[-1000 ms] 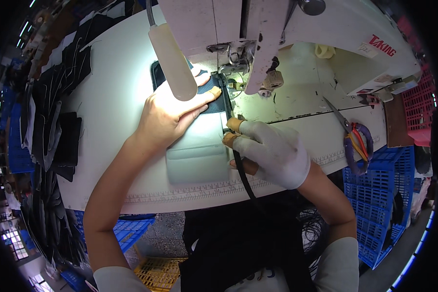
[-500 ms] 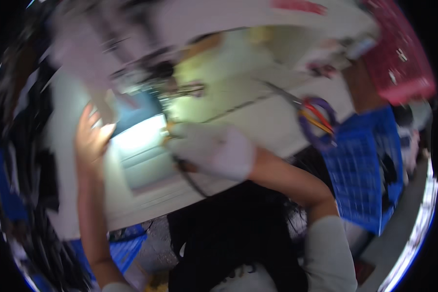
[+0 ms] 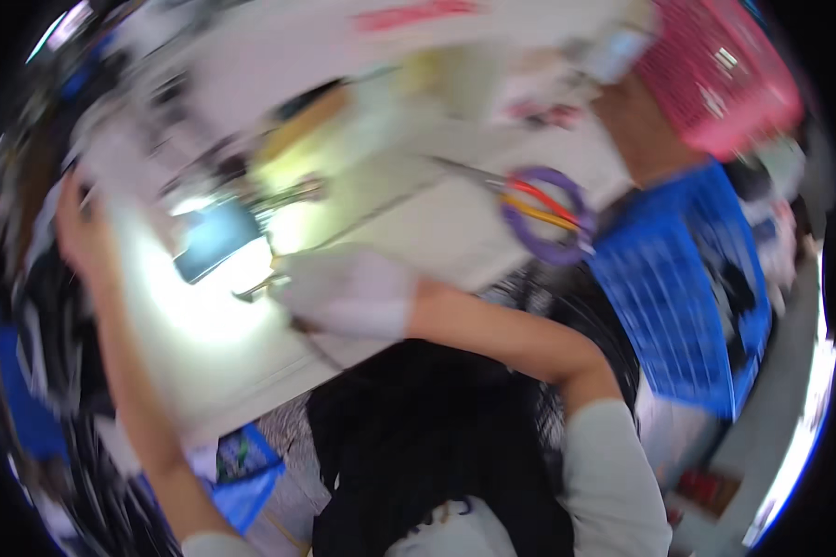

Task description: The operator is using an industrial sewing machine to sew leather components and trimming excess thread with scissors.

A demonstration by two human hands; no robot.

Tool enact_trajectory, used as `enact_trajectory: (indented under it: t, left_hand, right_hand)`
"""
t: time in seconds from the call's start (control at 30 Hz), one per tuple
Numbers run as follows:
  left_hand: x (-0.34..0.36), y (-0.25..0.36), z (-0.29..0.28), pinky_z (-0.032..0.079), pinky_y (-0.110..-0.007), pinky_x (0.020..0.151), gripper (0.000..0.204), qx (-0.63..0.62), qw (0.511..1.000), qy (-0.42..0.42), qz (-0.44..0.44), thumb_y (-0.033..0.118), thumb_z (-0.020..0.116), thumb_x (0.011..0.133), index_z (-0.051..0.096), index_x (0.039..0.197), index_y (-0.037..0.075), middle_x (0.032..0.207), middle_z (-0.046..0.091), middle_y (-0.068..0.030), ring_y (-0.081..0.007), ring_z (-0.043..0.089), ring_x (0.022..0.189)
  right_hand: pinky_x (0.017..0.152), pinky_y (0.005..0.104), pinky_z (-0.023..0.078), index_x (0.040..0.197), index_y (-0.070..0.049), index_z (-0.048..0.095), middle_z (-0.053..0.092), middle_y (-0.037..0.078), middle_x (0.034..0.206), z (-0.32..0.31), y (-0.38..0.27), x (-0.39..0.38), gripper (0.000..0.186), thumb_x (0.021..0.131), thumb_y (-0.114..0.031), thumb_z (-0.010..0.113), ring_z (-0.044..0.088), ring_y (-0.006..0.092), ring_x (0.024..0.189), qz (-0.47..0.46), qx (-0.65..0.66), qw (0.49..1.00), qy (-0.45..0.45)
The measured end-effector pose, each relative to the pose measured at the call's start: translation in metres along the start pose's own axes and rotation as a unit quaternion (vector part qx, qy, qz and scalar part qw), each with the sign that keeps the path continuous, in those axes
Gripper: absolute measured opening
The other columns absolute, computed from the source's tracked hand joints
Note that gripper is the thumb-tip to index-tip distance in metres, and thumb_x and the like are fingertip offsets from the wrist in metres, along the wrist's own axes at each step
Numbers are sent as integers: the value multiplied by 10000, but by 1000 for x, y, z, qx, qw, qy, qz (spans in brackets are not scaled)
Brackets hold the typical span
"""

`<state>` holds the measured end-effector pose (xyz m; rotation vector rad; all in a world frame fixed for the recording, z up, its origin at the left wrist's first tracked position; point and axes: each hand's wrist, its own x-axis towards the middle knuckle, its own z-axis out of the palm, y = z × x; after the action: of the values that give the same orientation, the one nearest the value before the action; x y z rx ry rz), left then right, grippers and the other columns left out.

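Observation:
The picture is heavily blurred by motion. My right hand [image 3: 344, 292], in a white glove, rests on the white worktable [image 3: 418, 232] and is closed around a thin tool whose tip [image 3: 251, 293] sticks out to the left. Just beyond the tip lies a dark flat piece [image 3: 215, 239] under bright light. My left hand [image 3: 76, 232] is stretched far to the left edge of the table, away from the piece. Blur hides its fingers and whether it holds anything.
Scissors with purple handles [image 3: 543, 209] lie on the table to the right of my gloved hand. A blue crate [image 3: 687, 278] stands at the right and a pink basket [image 3: 724, 79] above it. A white sewing machine [image 3: 390, 37] fills the back.
My left hand has left the dark piece and swung out to the far left. The view has turned, so the table slid leftward. My gloved right hand stays by the piece.

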<state>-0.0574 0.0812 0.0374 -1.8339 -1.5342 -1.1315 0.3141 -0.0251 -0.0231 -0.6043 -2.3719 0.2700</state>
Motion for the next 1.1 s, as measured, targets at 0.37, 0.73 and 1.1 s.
enact_trajectory:
  t: [0.37, 0.73, 1.1]
  left_hand:
    - [-55, 115, -17, 473, -364, 960, 306, -264, 912, -294, -115, 113, 623, 924, 660, 1217, 32, 1266, 623, -117, -263, 600, 1088]
    - [-66, 98, 4, 396, -419, 1092, 313, -272, 915, -290, -69, 195, 617, 942, 679, 1234, 99, 1329, 606, -103, -285, 521, 1259]
    - [-46, 84, 21, 292, -439, 1171, 241, -319, 876, -359, 42, 166, 608, 926, 708, 1134, 96, 1349, 604, -87, -275, 502, 1308]
  right_hand:
    - [705, 307, 505, 1187, -79, 650, 625, 87, 1214, -20, -15, 23, 438, 768, -152, 751, 654, 238, 875, 20, -46, 995, -83]
    - [667, 318, 519, 1190, -84, 629, 623, 128, 1264, -47, -46, 25, 387, 828, -192, 715, 645, 237, 799, 52, -87, 966, -236]
    - [616, 305, 523, 1106, -66, 697, 700, 121, 1143, -26, -19, 48, 319, 796, -96, 762, 663, 188, 741, 212, 65, 975, -16]
